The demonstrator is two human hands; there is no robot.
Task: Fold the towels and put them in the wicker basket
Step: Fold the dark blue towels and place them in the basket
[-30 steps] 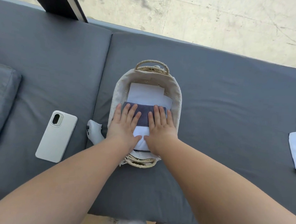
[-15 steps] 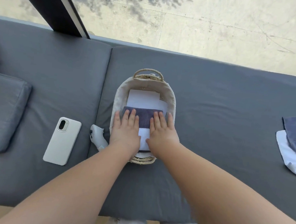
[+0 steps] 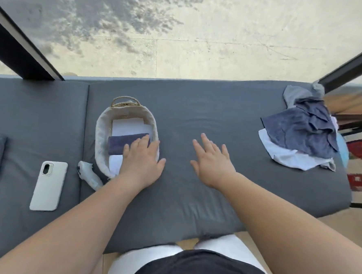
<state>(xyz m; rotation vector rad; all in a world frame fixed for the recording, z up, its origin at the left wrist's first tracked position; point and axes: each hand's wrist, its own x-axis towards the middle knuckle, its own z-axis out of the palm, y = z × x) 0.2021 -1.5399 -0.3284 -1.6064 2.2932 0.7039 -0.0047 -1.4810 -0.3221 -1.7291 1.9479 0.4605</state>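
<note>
**Left hand (image 3: 141,157) flat on a part-filled basket (image 3: 101,132)**

The left hand is laid with straight fingers across the basket's near rim and the folded blue towel (image 3: 120,142); nothing is gripped. The right hand (image 3: 211,160) is spread and empty over the grey padded cushion (image 3: 193,201), between basket and heap (image 3: 301,133). The blue towel is seen on a folded white towel (image 3: 127,126) inside the oval, cloth-lined wicker basket with its looped handle. A crumpled heap of soft blue, white and grey towels is left unfolded at far right, so the task is judged partly done.
</note>
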